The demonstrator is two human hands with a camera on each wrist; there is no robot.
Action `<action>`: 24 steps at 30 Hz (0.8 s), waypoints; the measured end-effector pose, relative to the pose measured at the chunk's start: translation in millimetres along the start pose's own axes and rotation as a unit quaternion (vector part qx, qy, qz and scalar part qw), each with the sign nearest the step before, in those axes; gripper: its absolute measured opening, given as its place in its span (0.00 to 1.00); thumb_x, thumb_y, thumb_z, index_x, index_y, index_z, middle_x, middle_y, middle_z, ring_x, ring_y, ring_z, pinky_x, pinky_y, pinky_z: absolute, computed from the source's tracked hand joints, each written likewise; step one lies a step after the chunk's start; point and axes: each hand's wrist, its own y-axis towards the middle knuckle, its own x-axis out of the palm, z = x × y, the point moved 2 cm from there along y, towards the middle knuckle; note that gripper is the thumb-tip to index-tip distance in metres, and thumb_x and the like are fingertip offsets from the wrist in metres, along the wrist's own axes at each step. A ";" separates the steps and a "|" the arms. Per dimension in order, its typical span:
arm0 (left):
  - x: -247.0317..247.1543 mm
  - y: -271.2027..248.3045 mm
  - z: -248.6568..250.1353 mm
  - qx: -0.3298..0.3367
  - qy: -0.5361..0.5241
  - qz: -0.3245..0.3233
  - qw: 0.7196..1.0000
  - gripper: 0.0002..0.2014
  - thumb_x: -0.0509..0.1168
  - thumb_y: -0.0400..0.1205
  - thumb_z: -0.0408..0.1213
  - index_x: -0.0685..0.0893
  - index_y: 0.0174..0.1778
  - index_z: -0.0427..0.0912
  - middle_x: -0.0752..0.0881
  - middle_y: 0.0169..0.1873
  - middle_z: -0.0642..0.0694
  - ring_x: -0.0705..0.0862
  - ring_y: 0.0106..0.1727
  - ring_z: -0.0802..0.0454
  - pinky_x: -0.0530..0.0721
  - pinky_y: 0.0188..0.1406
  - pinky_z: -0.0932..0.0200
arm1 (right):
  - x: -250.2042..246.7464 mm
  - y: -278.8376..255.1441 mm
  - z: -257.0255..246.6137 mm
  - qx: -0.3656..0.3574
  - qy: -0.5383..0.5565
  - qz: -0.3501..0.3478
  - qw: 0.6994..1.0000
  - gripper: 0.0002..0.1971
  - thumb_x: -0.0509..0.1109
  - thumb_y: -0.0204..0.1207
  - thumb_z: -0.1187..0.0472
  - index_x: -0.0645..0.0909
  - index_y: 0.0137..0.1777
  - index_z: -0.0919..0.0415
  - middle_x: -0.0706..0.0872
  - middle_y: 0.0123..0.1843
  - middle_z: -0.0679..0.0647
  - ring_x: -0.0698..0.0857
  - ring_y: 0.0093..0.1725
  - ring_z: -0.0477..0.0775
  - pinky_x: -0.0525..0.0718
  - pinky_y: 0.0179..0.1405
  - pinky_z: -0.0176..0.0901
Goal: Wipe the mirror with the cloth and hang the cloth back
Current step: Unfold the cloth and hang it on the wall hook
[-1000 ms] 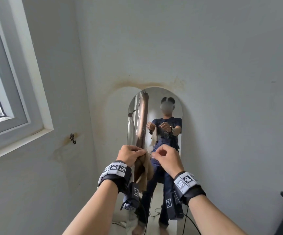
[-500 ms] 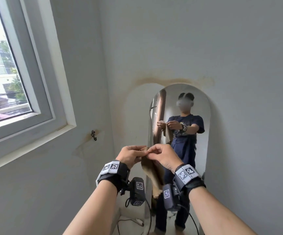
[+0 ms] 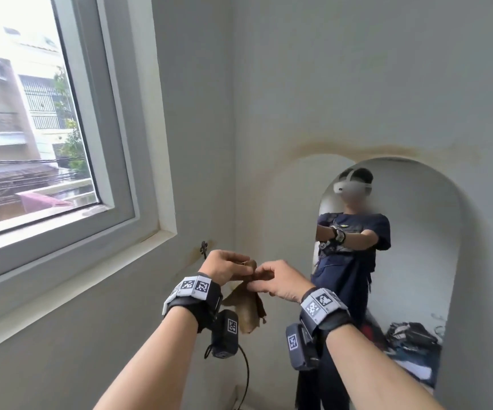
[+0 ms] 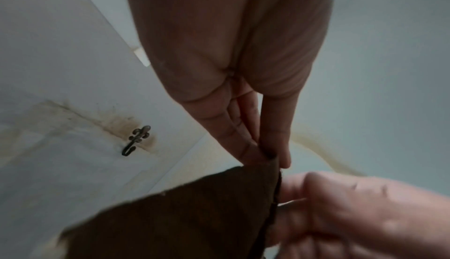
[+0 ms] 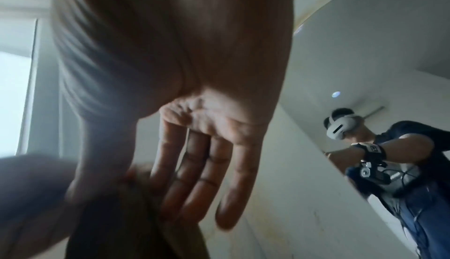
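Hands meet just right of the hook (image 3: 203, 248), at the same height; left hand (image 3: 226, 266) pinches the top edge of the brown cloth (image 3: 246, 310) between thumb and fingertips, and right hand (image 3: 279, 280) pinches the same edge from the other side; cloth hangs below both hands, apart from the hook; arched mirror (image 3: 422, 232) stands farther right of the hook on the adjoining wall; window (image 3: 32, 119) lies above and left of the hook.
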 end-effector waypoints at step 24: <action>-81.0 149.3 -65.4 -0.067 0.565 0.150 0.809 0.15 0.54 0.80 0.27 0.79 0.60 0.38 0.86 0.57 0.36 0.85 0.59 0.34 0.81 0.55 0.46 | 74.7 261.3 49.0 0.002 -0.015 0.012 1.000 0.08 0.72 0.73 0.62 0.83 0.34 0.51 0.90 0.38 0.55 0.87 0.42 0.54 0.83 0.49 0.48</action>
